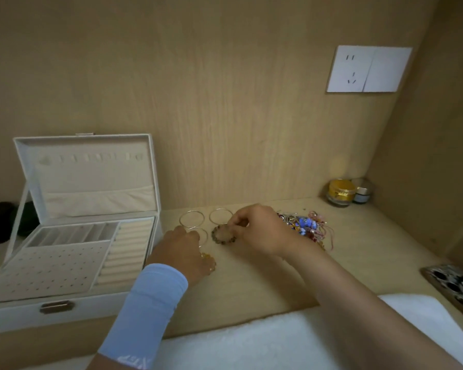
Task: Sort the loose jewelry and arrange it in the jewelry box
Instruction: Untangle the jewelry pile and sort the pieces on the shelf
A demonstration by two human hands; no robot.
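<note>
- Right hand pinches a beaded bracelet; left hand lies knuckles-up, its grip hidden;
- jewelry box sits at nine o'clock, nearer the left hand.

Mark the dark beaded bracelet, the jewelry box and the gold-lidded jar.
dark beaded bracelet (219,241): head view, beads on its lower left arc.
jewelry box (96,309): head view, bare front wall.
gold-lidded jar (341,191): head view, gold lid.

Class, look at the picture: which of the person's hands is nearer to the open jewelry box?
Left. The left hand sits just right of the jewelry box; the right hand is farther right, pinching the dark beaded bracelet.
</note>
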